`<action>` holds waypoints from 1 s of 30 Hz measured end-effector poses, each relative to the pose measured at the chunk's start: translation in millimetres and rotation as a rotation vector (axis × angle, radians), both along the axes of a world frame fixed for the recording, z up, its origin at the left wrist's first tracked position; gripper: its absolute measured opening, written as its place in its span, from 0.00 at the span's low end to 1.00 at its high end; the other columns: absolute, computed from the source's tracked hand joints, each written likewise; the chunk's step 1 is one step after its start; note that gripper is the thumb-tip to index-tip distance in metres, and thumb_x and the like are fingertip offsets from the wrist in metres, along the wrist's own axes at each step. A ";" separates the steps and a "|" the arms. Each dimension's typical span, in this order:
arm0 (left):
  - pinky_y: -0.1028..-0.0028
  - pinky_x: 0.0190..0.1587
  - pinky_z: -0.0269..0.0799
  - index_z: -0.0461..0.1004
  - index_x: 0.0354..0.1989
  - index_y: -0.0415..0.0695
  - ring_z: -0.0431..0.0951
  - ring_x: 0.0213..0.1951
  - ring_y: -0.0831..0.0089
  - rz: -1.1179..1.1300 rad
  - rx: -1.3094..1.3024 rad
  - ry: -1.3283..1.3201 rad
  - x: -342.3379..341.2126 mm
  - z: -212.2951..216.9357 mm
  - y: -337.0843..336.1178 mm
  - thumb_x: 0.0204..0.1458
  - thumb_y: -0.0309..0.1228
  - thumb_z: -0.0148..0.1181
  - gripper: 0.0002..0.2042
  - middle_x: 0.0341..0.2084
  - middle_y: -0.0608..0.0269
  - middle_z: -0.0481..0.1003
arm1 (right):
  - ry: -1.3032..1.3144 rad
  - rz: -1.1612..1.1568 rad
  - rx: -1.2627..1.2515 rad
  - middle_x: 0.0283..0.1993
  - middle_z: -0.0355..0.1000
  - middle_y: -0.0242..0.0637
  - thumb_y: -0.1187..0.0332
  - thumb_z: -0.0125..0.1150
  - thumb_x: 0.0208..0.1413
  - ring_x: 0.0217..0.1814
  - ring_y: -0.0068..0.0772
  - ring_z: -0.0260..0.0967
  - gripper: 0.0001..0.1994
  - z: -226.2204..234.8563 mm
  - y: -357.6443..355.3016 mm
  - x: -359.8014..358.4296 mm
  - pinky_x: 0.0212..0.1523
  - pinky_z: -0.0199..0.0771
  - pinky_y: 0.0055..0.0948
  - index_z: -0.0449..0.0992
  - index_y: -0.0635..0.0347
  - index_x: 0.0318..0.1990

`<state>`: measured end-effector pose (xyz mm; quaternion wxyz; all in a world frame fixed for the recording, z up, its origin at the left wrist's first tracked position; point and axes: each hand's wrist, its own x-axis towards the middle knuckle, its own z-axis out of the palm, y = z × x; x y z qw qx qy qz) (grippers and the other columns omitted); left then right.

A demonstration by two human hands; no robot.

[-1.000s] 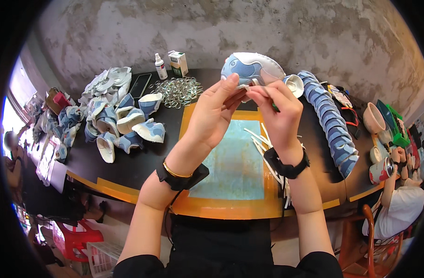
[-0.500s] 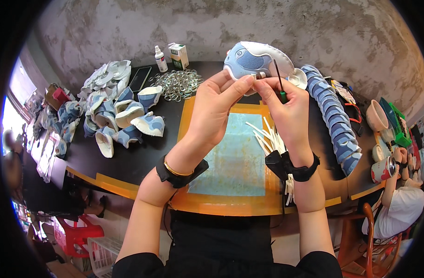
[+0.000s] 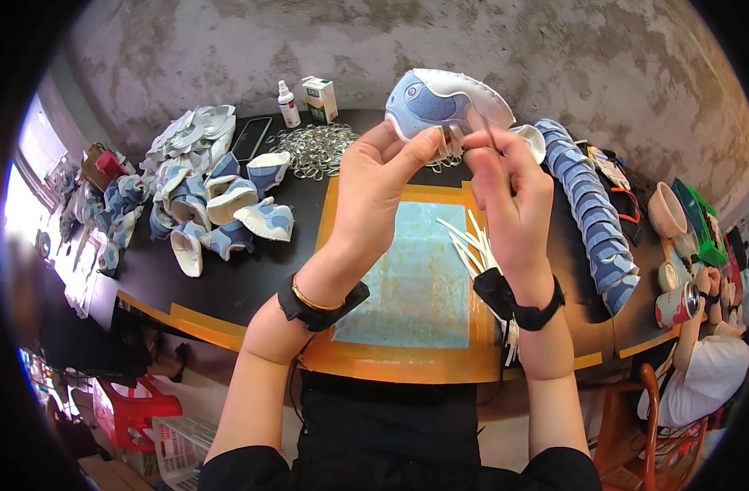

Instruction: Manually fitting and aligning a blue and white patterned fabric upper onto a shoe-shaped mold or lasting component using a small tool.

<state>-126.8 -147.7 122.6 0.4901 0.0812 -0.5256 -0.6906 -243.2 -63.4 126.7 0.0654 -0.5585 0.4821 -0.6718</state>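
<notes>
I hold a blue and white stitched fabric piece (image 3: 442, 104), shaped like a shoe upper, raised above the table. My left hand (image 3: 379, 184) pinches its lower edge between thumb and fingers. My right hand (image 3: 509, 188) grips the same edge from the right and holds a thin dark tool, blurred by motion, against it. Below my hands lies a light blue cutting mat (image 3: 415, 278) framed in orange tape, with several white strips (image 3: 473, 241) along its right side.
A heap of blue and white fabric pieces (image 3: 203, 192) lies at left. Metal rings (image 3: 313, 147), a phone (image 3: 250, 137), a small bottle (image 3: 287, 104) and a box (image 3: 320, 98) sit at the back. A stacked row of blue pieces (image 3: 591, 217) curves down the right. Another person (image 3: 706, 372) sits at lower right.
The fabric piece and both hands have risen slightly and shifted; my right hand turned, and the thin tool that stood upright half a second ago is now lower against the piece.
</notes>
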 end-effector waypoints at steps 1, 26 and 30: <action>0.76 0.51 0.68 0.73 0.46 0.35 0.75 0.43 0.78 0.037 -0.024 0.006 0.4 1.6 -0.7 0.53 0.30 0.62 0.15 0.41 0.61 0.77 | -0.077 0.059 0.029 0.21 0.68 0.31 0.72 0.57 0.58 0.21 0.16 0.63 0.05 3.6 8.9 0.0 0.22 0.59 0.17 0.71 0.63 0.40; 0.79 0.48 0.69 0.73 0.47 0.34 0.76 0.40 0.80 0.214 -0.301 -0.034 8.0 10.0 11.6 0.52 0.22 0.60 0.13 0.37 0.61 0.78 | 0.373 -0.212 -0.120 0.29 0.75 0.36 0.78 0.62 0.50 0.29 0.25 0.74 0.05 15.4 18.3 4.8 0.24 0.68 0.19 0.76 0.63 0.36; 0.79 0.48 0.69 0.73 0.47 0.34 0.76 0.40 0.80 0.203 -0.284 -0.028 9.1 10.6 10.6 0.52 0.22 0.60 0.14 0.37 0.61 0.78 | 0.365 -0.203 -0.103 0.30 0.75 0.36 0.79 0.62 0.50 0.29 0.25 0.74 0.05 15.8 18.7 4.8 0.25 0.69 0.19 0.76 0.63 0.36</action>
